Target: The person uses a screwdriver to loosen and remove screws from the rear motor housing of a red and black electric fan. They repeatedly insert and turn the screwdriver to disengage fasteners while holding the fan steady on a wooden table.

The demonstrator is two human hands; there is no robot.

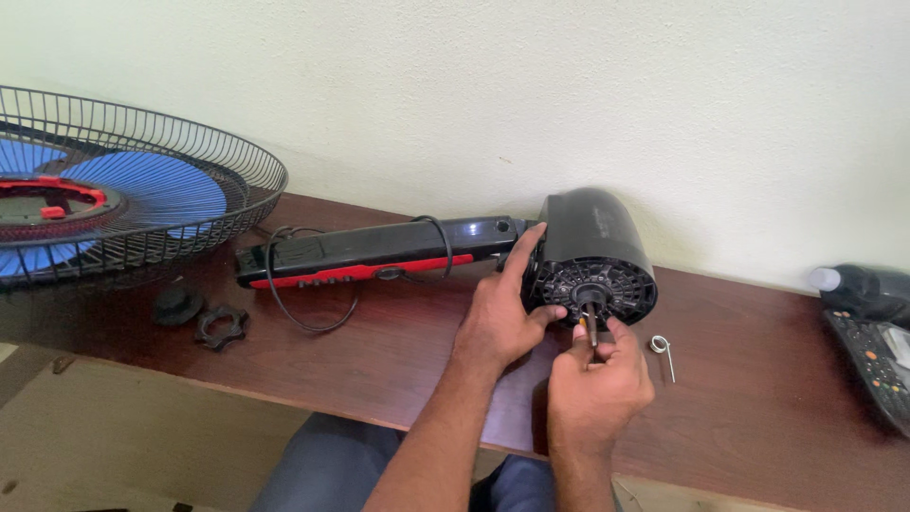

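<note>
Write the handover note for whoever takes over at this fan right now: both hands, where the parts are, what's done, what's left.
Left hand: steadies the fan motor housing lying on the wooden table.
Right hand: fingers on the motor shaft.
Parts: grille with blue blade at far left; round cap and plastic nut beside it; metal clip right of the motor.
Done: grille, blade and fasteners are off.
Left: shaft work, seemingly; reassembly.

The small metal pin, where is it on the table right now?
In the head view, the metal pin lies on the wooden table, just right of the right hand, below the fan motor housing.
</note>
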